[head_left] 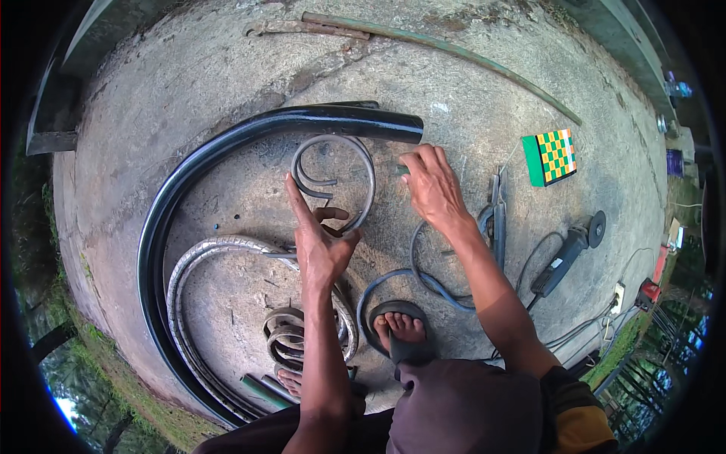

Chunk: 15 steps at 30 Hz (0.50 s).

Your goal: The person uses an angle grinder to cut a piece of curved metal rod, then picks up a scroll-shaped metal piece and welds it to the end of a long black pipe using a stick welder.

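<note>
My left hand [324, 246] is closed round the lower part of a curled grey metal rod [371, 178], its index finger stretched out along the near side. The rod is bent into a spiral loop with its free end inside. To the right, my right hand [437, 185] pinches a small dark green piece [401, 169] between thumb and fingers, apart from the loop. Just beyond both hands lies a thick, glossy black curved tube [302, 119]. Beside my left forearm are a large coiled metal rod [175, 291] and several flat metal rings [281, 333].
An angle grinder [563, 261] lies at the right near a green and yellow checkered box [553, 157]. A welding electrode holder [496, 208] with its cable [416, 261] rests by my right forearm. A long greenish pipe [461, 53] crosses the far concrete floor.
</note>
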Each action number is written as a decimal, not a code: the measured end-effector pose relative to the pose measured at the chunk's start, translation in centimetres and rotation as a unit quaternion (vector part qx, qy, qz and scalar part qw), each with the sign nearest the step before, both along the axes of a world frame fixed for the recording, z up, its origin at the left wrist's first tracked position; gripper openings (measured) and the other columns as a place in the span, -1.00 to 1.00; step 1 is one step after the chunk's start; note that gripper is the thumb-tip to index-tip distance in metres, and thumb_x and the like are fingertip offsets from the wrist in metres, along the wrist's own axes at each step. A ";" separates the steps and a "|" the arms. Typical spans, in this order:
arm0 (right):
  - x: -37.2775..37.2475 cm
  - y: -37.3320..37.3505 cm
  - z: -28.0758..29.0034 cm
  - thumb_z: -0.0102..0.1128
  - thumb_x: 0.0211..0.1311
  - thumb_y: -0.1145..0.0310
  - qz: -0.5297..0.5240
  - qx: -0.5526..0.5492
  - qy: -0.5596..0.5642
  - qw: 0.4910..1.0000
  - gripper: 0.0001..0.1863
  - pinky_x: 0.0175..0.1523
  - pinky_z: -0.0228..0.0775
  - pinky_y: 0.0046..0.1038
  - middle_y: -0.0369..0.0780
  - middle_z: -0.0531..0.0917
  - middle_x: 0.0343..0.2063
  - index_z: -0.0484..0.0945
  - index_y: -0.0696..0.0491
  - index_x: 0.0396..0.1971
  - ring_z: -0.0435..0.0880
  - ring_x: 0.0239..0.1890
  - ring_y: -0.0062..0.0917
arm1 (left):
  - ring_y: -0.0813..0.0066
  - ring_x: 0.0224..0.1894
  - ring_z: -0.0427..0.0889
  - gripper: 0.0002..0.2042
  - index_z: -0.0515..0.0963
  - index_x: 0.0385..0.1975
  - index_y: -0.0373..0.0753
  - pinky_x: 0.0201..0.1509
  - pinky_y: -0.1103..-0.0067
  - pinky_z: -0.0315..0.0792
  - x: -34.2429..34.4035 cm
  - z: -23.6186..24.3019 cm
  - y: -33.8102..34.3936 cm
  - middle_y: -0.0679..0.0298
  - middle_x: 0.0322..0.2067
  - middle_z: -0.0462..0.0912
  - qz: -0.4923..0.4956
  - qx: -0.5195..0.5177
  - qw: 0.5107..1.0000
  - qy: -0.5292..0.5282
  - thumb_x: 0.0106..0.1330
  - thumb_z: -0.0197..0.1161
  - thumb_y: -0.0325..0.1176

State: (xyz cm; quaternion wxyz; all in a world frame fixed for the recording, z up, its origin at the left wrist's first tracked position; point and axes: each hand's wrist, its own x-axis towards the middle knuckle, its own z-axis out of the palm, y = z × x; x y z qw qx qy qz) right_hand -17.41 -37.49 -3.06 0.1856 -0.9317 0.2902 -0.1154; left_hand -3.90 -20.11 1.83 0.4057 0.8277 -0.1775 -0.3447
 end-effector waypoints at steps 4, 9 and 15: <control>-2.8 -0.8 2.2 0.24 0.32 0.51 -0.134 0.212 -0.078 0.965 -0.73 -0.16 0.55 -0.36 -0.15 0.65 -0.26 0.54 0.11 0.01 0.65 -0.24 -0.36 | 0.06 -0.26 0.79 0.30 -0.48 0.56 -0.01 -0.16 0.31 0.62 0.1 0.0 0.0 -0.01 -0.18 0.75 -0.009 0.011 1.000 0.023 -0.04 0.47 -0.60; -1.4 -3.7 6.5 0.20 0.31 0.57 -0.181 0.362 -0.270 0.874 -0.61 -0.26 0.52 -0.46 -0.28 0.62 -0.37 0.55 0.13 0.14 0.59 -0.38 -0.61 | 0.16 -0.28 0.78 0.34 -0.43 0.57 0.05 -0.13 0.34 0.62 0.2 -0.1 0.2 0.05 -0.19 0.75 0.008 0.026 0.999 0.024 -0.10 0.51 -0.60; 2.9 -7.9 7.2 0.22 0.26 0.60 -0.166 0.414 -0.360 0.819 -0.66 -0.31 0.58 -0.53 -0.25 0.64 -0.31 0.59 0.19 0.05 0.66 -0.41 -0.63 | 0.18 -0.27 0.78 0.34 -0.42 0.58 0.07 -0.13 0.34 0.62 0.0 0.1 -0.4 0.06 -0.19 0.75 0.008 0.022 0.999 0.027 -0.11 0.51 -0.60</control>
